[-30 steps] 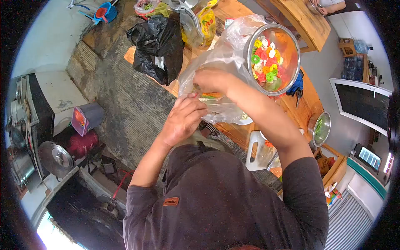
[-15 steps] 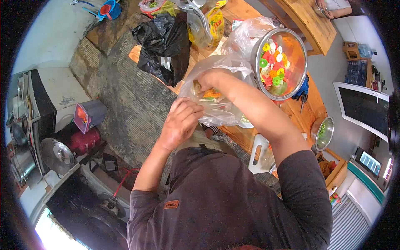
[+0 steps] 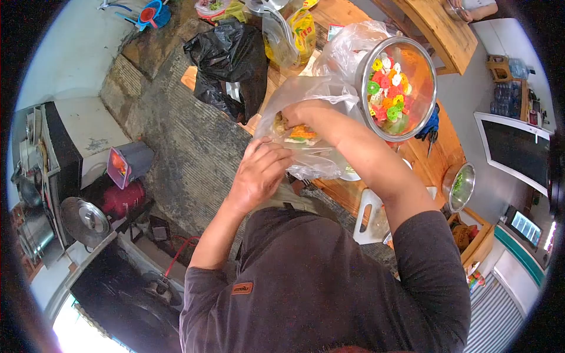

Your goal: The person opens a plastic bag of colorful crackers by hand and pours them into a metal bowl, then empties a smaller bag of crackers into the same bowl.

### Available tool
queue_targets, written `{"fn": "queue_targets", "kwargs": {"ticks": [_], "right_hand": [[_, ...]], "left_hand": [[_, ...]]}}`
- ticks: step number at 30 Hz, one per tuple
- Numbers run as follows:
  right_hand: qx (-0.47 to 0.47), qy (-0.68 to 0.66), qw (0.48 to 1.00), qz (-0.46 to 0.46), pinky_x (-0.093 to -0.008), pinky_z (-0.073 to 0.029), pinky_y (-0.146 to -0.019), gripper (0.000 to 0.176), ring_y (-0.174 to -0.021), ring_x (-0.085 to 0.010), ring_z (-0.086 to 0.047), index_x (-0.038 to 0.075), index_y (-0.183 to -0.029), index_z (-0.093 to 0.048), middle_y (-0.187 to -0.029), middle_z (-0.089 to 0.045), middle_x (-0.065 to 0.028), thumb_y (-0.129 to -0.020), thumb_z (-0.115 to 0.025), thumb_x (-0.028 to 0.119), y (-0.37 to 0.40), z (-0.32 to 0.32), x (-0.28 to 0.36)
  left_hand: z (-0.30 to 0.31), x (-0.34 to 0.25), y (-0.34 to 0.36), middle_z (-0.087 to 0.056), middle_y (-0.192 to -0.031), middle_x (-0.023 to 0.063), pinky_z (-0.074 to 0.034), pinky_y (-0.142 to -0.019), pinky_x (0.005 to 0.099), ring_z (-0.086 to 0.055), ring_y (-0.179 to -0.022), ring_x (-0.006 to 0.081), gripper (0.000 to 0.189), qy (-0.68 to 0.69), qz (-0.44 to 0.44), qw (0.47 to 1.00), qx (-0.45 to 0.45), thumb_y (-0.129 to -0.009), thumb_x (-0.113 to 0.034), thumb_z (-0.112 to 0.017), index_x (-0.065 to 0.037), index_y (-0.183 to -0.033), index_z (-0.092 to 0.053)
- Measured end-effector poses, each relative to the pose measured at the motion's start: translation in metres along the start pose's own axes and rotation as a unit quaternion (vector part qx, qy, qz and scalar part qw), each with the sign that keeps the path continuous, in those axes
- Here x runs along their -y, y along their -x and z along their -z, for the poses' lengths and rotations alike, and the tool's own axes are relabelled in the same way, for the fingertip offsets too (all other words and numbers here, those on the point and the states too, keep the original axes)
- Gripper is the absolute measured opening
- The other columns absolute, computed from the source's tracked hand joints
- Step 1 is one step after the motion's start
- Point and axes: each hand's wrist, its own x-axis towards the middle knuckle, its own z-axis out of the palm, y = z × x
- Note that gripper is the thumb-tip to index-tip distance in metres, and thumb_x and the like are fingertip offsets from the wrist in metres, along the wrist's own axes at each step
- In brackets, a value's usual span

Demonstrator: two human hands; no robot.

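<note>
A clear plastic bag lies open at the table edge before me, with orange, whitish and brownish pieces of food inside. My left hand pinches the near left rim of this bag, fingers closed. Reaching into the bag from the right, my right hand has its fingers bent around something brownish that I cannot make out; the bag's film partly hides the fingertips. Just right of the bag stands a steel bowl holding colourful flower-shaped crackers.
On the wooden table are a black plastic bag, a yellow packet, another clear bag, blue-handled scissors and a smaller steel bowl with green pieces. A white plastic board lies near my right elbow. Another person's hand shows top right.
My right hand has shifted slightly within the bag, and the brownish thing at its fingers shows a little more. My left hand keeps its hold on the rim.
</note>
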Motion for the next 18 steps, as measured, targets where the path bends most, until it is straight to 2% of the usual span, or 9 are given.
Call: {"fn": "queue_targets", "kwargs": {"ticks": [2, 5, 8, 10, 11, 16, 18], "right_hand": [[0.026, -0.009, 0.999, -0.023, -0.0458, -0.051, -0.094, 0.046, -0.112, -0.0323, -0.065, 0.008, -0.127, -0.063, -0.125, -0.067, -0.0113, -0.087, -0.065, 0.032, 0.001, 0.001, -0.001], [-0.029, 0.010, 0.999, 0.029, -0.0448, -0.051, -0.095, 0.046, -0.114, -0.0321, -0.065, 0.010, -0.128, -0.063, -0.126, -0.067, -0.0098, -0.088, -0.063, 0.031, 0.010, 0.006, 0.000], [-0.021, 0.027, 0.999, -0.004, -0.0444, -0.050, -0.096, 0.044, -0.115, -0.0320, -0.064, 0.011, -0.128, -0.064, -0.127, -0.067, -0.0090, -0.089, -0.062, 0.031, 0.015, 0.008, 0.002], [-0.080, -0.047, 0.995, 0.048, -0.0449, -0.051, -0.093, 0.036, -0.109, -0.0333, -0.066, 0.010, -0.118, -0.069, -0.118, -0.070, -0.0128, -0.087, -0.061, 0.028, 0.008, 0.000, -0.005], [-0.080, -0.046, 0.995, 0.045, -0.0449, -0.051, -0.093, 0.036, -0.109, -0.0333, -0.066, 0.010, -0.118, -0.069, -0.118, -0.070, -0.0128, -0.087, -0.061, 0.028, 0.002, -0.003, -0.009], [-0.131, 0.064, 0.982, 0.120, -0.0438, -0.052, -0.092, 0.039, -0.109, -0.0344, -0.065, 0.010, -0.117, -0.067, -0.121, -0.067, -0.0152, -0.086, -0.064, 0.033, -0.036, 0.002, -0.016], [-0.155, 0.061, 0.977, 0.135, -0.0434, -0.051, -0.094, 0.040, -0.110, -0.0336, -0.064, 0.008, -0.115, -0.068, -0.122, -0.067, -0.0168, -0.086, -0.063, 0.035, -0.038, 0.006, -0.015]], "left_hand": [[0.000, -0.001, -0.001, -0.069, -0.109, 0.0085, -0.045, -0.103, 0.0515, -0.064, -0.102, 0.0278, 0.033, 0.001, -0.001, 1.000, 0.001, -0.069, 0.003, -0.074, -0.005, -0.098, -0.063], [0.000, -0.002, -0.002, -0.068, -0.109, 0.0080, -0.045, -0.103, 0.0503, -0.064, -0.103, 0.0269, 0.032, 0.006, -0.001, 1.000, -0.001, -0.069, 0.002, -0.074, -0.005, -0.099, -0.065], [0.002, -0.006, -0.004, -0.068, -0.109, 0.0075, -0.044, -0.103, 0.0488, -0.064, -0.104, 0.0261, 0.032, 0.012, 0.003, 1.000, 0.000, -0.069, 0.001, -0.074, -0.005, -0.100, -0.067], [0.000, -0.005, -0.005, -0.068, -0.109, 0.0074, -0.044, -0.103, 0.0487, -0.064, -0.104, 0.0262, 0.032, 0.016, 0.005, 1.000, 0.004, -0.069, 0.001, -0.074, -0.005, -0.100, -0.067], [-0.002, -0.003, -0.004, -0.068, -0.109, 0.0079, -0.044, -0.103, 0.0503, -0.064, -0.103, 0.0275, 0.033, 0.015, 0.001, 1.000, 0.003, -0.069, 0.002, -0.074, -0.005, -0.100, -0.065], [-0.006, -0.001, -0.009, -0.067, -0.109, 0.0083, -0.044, -0.103, 0.0521, -0.064, -0.102, 0.0290, 0.035, 0.003, -0.002, 1.000, -0.007, -0.068, 0.003, -0.074, -0.005, -0.100, -0.063], [-0.006, 0.000, -0.015, -0.068, -0.109, 0.0087, -0.044, -0.104, 0.0522, -0.064, -0.102, 0.0293, 0.036, -0.014, -0.008, 0.999, -0.038, -0.069, 0.003, -0.074, -0.006, -0.101, -0.063]]}}
